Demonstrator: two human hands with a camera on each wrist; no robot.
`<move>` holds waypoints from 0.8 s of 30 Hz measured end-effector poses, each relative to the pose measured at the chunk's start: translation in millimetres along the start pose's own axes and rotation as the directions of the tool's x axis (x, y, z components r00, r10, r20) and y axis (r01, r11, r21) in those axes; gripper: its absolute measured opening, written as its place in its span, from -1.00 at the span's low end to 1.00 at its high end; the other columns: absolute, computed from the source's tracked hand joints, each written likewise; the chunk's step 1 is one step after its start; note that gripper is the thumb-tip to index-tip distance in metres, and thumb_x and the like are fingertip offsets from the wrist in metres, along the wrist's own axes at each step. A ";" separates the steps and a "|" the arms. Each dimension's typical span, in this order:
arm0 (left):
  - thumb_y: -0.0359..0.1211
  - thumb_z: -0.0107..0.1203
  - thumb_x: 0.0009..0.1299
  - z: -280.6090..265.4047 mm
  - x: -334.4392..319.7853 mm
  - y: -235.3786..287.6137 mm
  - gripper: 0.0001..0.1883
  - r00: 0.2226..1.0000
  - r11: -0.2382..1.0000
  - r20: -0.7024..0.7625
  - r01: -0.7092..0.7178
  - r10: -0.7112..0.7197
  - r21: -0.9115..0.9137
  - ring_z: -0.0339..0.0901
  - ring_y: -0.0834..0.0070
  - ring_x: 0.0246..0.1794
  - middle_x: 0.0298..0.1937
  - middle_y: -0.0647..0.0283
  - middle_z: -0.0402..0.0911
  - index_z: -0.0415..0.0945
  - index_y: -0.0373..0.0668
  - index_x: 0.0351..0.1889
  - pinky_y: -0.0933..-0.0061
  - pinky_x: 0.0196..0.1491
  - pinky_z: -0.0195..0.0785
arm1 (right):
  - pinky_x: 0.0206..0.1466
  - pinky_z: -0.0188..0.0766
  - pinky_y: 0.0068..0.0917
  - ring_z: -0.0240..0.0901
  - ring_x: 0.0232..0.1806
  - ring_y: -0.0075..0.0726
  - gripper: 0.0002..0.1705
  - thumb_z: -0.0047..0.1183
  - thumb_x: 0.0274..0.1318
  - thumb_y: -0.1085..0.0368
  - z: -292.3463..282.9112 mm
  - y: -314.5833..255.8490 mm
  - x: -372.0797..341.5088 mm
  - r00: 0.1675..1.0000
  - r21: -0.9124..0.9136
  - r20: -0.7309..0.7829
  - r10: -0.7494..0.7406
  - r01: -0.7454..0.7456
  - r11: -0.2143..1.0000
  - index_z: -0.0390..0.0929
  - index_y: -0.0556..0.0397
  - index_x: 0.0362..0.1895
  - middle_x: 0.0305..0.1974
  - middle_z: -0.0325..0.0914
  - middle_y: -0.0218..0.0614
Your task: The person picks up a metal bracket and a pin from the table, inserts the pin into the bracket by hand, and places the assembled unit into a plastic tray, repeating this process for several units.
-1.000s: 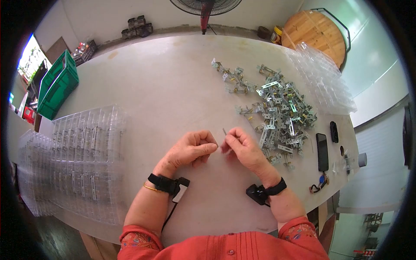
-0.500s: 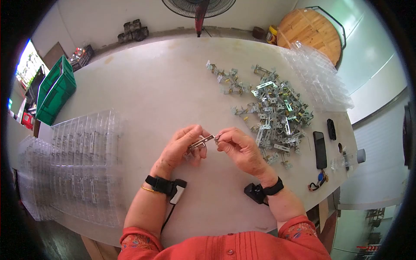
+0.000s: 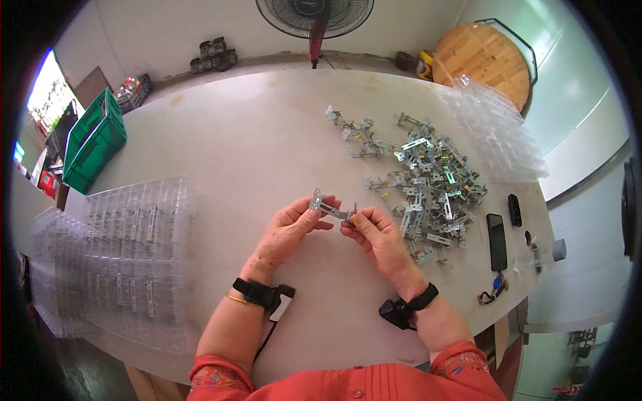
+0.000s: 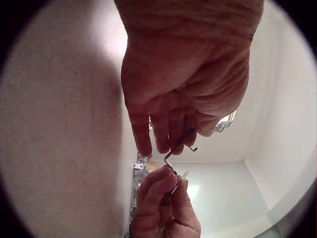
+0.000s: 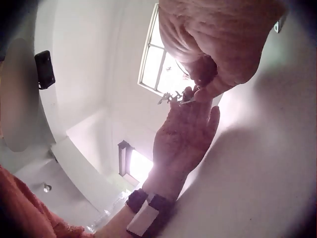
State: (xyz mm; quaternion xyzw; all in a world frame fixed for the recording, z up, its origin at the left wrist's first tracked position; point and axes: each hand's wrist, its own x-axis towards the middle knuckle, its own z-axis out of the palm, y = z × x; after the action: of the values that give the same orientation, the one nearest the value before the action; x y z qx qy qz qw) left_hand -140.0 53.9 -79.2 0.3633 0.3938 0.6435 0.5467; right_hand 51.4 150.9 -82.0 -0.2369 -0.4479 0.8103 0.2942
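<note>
My left hand (image 3: 289, 232) holds a slotted silver metal bracket (image 3: 329, 208) between thumb and fingers, over the table in front of the body. At the bracket's right end, my right hand (image 3: 382, 242) pinches a small flat metal piece (image 3: 355, 209) with thumb and forefinger. The bracket's bent profile (image 4: 168, 159) shows in the left wrist view, with the right fingertips (image 4: 171, 173) right at its lower end. A loose pile of similar metal brackets (image 3: 435, 190), some with brass-coloured parts, lies just beyond the right hand.
Clear plastic trays (image 3: 134, 227) holding brackets stand stacked at the left. More clear trays (image 3: 498, 134) lie at the far right. A green crate (image 3: 97, 144) sits at the left edge. A phone (image 3: 496, 242), a black case (image 3: 514, 210) and keys (image 3: 496, 286) lie on the right side.
The bracket, mostly hidden between the hands at first, has come into view and turned, its left end now raised above the left thumb. The right hand stays at its right end.
</note>
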 end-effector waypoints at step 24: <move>-0.13 -0.02 0.59 0.3 -0.4 -2.4 -0.65 0.987 0.959 -0.121 0.129 -0.101 0.254 0.37 0.71 -0.48 -0.49 0.45 0.45 0.54 -0.24 -0.23 0.61 -0.41 0.32 | -0.47 0.33 -0.63 0.35 -0.50 -0.67 -0.82 0.08 0.37 0.22 26.0 -18.9 -14.9 0.999 -0.353 0.001 0.033 -0.030 0.935 0.51 0.06 -0.16 -0.46 0.43 -0.53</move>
State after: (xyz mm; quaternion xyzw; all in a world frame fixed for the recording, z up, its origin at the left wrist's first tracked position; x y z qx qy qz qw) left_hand -138.6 53.8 -81.3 0.3736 0.5242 0.5716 0.5088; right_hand 50.2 133.4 -51.2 -0.2903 -0.5833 0.7221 0.2324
